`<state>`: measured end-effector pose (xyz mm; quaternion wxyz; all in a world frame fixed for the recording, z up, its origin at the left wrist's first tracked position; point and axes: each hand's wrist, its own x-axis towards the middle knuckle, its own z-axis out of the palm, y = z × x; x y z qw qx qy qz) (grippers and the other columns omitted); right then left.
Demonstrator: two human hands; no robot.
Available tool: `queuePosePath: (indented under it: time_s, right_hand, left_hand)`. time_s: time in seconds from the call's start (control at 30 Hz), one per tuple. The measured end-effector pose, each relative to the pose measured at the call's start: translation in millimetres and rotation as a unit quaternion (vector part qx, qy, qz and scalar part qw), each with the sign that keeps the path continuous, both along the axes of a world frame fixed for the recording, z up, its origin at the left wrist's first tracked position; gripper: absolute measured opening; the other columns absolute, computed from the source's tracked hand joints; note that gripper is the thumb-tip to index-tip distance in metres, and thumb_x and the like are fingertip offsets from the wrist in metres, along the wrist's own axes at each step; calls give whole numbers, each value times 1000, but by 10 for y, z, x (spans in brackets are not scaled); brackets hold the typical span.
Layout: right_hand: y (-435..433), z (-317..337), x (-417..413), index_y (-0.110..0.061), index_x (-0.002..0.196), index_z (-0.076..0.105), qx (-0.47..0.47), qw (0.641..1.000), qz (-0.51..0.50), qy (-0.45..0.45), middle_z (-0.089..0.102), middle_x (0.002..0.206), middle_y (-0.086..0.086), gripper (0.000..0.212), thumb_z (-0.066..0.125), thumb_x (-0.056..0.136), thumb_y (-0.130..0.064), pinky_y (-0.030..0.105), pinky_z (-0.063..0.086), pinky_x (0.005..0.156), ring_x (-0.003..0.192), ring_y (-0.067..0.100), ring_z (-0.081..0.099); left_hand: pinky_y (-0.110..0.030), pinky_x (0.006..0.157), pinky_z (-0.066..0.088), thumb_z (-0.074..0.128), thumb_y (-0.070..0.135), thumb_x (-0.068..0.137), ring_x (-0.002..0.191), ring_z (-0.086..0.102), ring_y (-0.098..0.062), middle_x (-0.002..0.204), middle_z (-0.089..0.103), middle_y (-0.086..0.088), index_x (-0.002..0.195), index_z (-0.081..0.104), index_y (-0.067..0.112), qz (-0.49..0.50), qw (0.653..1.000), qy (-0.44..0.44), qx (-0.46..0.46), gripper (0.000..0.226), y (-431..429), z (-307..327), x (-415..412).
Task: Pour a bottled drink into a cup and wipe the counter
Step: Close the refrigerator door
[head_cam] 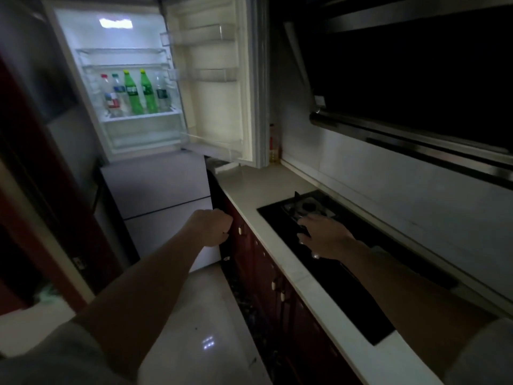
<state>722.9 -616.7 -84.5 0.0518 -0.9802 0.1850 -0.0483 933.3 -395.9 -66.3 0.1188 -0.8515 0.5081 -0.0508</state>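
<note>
A dark red door frame (55, 218) closes off the far left, leaving a narrow strip of glossy pale tiled floor (200, 315) between it and the cabinets. The fridge (155, 184) stands at the end of that strip, its smooth pale lower drawers closed and its lit upper compartment open. The drinks are there, on a clear shelf (141, 116). In a close row stand a clear bottle with a red cap (109, 93), a clear bottle with a green cap (119, 91), two green bottles with yellow caps (132, 93) (148, 91) and a clear bottle with a dark label (161, 91). All are upright, caps up, long axes vertical, labels facing out. The fridge door (216, 87) is swung out to the right, its white inner racks showing, and its lower edge hangs over the far end of the counter (258, 184). The left hand (213, 226) is held out in front of the lower drawers, clenched into a fist with nothing in it. Dark red cabinets (263, 273) with small pale knobs run under the smooth, light stone counter. A black glass stove (319, 259) is set into it, with a metal burner (309, 207) at its far end. The right hand (324, 237) is over the stove near the burner, fingers spread and relaxed, grasping nothing; whether it touches the glass cannot be told. An oil bottle (273, 145) stands behind the door's edge. A dark hood (416, 79) with a steel rim juts out above pale wall tiles (416, 204).
</note>
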Motion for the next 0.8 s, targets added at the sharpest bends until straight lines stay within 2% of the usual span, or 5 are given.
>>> queuePosePath:
  time_s: [0.13, 0.27, 0.43, 0.67, 0.8]
  right_hand:
    - [-408, 99, 727, -16, 139, 46, -21, 998, 42, -41, 51, 139, 2, 45, 44, 100, -39, 32, 41, 98, 123, 20, 50]
    - [-714, 256, 1409, -16, 143, 43, 8, 995, 78, -55, 47, 145, 3, 48, 44, 100, -38, 33, 39, 104, 128, 22, 48]
    - [-981, 489, 2203, -15, 142, 44, 4, 991, 104, -88, 46, 145, 6, 49, 46, 100, -39, 37, 42, 104, 129, 26, 47]
    - [-1206, 442, 2949, -14, 137, 51, -9, 989, 116, -87, 53, 137, 6, 43, 46, 99, -33, 36, 47, 94, 119, 26, 54]
    - [-1406, 394, 3327, -15, 134, 53, -12, 993, 95, -75, 55, 135, 4, 41, 47, 97, -34, 34, 48, 90, 116, 24, 55]
  left_hand:
    - [-35, 83, 50, 51, 36, 96, 102, 59, -20, 108, 60, 1, 108, 59, 18, 6, 999, -4, -35, 23, -331, 134, 471]
    - [-36, 84, 50, 53, 42, 94, 104, 60, -20, 109, 62, 2, 107, 59, 24, 37, 999, -25, -27, 23, -580, 406, 957]
    - [-37, 85, 50, 57, 41, 92, 100, 62, -22, 107, 66, 0, 103, 63, 22, 57, 993, -46, -98, 23, -834, 762, 1528]
    - [-36, 92, 50, 56, 38, 94, 105, 62, -19, 111, 67, 2, 105, 63, 19, 43, 999, -23, -11, 23, -1094, 569, 2304]
    - [-37, 90, 50, 54, 41, 94, 104, 62, -20, 108, 66, 1, 101, 61, 21, 40, 999, -21, -26, 22, -1263, 492, 2804]
